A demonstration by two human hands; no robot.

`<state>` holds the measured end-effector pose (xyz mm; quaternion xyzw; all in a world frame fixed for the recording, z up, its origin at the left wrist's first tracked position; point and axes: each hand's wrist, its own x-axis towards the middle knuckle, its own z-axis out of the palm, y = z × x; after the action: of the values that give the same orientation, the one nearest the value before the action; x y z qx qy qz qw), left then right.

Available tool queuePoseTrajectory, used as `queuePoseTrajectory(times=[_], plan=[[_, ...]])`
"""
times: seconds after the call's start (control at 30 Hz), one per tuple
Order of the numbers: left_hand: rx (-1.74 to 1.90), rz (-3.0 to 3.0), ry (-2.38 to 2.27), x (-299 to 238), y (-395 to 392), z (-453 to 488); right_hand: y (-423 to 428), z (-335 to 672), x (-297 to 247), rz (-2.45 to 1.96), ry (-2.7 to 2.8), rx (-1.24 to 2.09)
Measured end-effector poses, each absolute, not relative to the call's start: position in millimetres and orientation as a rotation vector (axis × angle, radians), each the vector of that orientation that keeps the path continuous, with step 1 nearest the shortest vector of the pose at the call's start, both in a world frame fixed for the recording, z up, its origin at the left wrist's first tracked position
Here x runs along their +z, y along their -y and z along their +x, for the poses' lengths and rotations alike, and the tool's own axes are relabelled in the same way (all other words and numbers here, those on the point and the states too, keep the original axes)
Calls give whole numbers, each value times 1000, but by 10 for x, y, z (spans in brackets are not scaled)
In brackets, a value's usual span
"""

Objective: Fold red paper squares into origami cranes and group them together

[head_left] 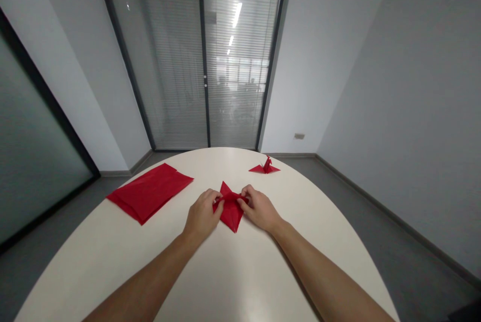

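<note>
A partly folded red paper piece (230, 210) lies on the round white table (225, 272), its point toward me. My left hand (202, 214) pinches its left edge with curled fingers. My right hand (258, 207) pinches its right edge in the same way. Both hands rest on the tabletop on either side of the paper.
A stack of flat red paper sheets (149, 191) lies at the left of the table. A finished red paper crane (265, 166) stands near the far edge. Beyond the table are glass doors with blinds (203, 61) and grey walls.
</note>
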<state>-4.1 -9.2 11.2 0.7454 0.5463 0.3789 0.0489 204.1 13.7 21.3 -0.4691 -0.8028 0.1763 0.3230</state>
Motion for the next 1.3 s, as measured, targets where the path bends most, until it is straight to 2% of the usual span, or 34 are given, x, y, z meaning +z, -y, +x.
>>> queuePoseTrajectory(times=[0.47,0.73,1.3], plan=[[1297,2144,-1683,133,132,58,-139,2023,180,-1295,2017,405],[1315,2034,-1702,101,101,41,-146,1985,163,-1169,1989,426],[1179,2127,-1743,50,84,17,-170,1952,104,-1254,1955,419]])
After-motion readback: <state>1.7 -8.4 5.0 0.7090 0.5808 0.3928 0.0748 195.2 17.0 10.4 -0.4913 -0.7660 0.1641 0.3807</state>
